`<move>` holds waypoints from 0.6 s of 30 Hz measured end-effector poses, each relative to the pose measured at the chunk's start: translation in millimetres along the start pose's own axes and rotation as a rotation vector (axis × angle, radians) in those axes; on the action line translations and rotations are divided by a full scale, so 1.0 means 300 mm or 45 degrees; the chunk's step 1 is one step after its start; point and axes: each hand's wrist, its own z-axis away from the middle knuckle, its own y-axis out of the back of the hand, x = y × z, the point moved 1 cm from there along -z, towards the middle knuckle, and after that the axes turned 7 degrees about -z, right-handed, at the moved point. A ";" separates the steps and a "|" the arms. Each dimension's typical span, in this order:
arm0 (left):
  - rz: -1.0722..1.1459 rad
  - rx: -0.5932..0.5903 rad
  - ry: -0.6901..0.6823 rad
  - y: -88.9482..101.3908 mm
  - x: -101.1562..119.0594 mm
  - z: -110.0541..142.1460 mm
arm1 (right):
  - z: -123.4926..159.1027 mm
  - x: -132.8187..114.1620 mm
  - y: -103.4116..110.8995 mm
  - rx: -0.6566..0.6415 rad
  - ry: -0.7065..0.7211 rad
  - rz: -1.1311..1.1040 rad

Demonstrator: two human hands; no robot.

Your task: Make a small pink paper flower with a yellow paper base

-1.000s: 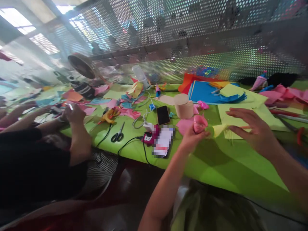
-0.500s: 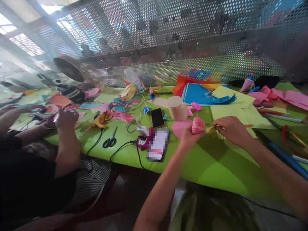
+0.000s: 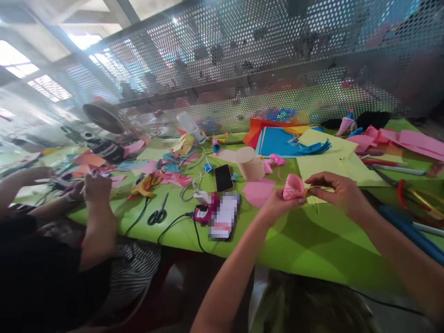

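My left hand (image 3: 277,206) is closed round a pink folded paper piece (image 3: 293,187), held a little above the green table (image 3: 312,245). Beside it, my right hand (image 3: 338,192) pinches a thin yellow-green paper strip (image 3: 314,188) that reaches to the pink piece. Both hands hover over a yellow-green sheet (image 3: 333,162). A pink paper cut-out (image 3: 258,192) lies just left of my left hand.
A beige roll (image 3: 248,163), a black phone (image 3: 224,177), scissors (image 3: 158,212), a cabled device (image 3: 204,213) and coloured paper scraps lie to the left. Blue and orange sheets (image 3: 277,138) are at the back. Another person's hands (image 3: 93,185) work at the left. Tools (image 3: 405,194) lie at the right.
My right hand left the yellow-green sheet, closed into a pinch on the strip and came up to the pink piece. The view shifted slightly.
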 end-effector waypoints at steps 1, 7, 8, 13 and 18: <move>0.018 0.042 -0.011 -0.012 -0.003 -0.004 | 0.003 0.006 0.001 0.020 -0.067 -0.129; 0.136 0.306 -0.162 -0.100 0.002 -0.028 | 0.021 0.014 -0.022 0.069 -0.232 -0.541; 0.173 0.333 -0.185 -0.115 0.001 -0.030 | 0.023 0.016 -0.031 0.079 -0.233 -0.556; 0.257 0.368 -0.202 -0.154 -0.022 -0.023 | 0.030 0.044 -0.063 0.078 -0.200 -0.524; 0.187 0.314 -0.154 -0.126 -0.038 0.005 | 0.031 0.046 -0.052 0.065 -0.163 -0.392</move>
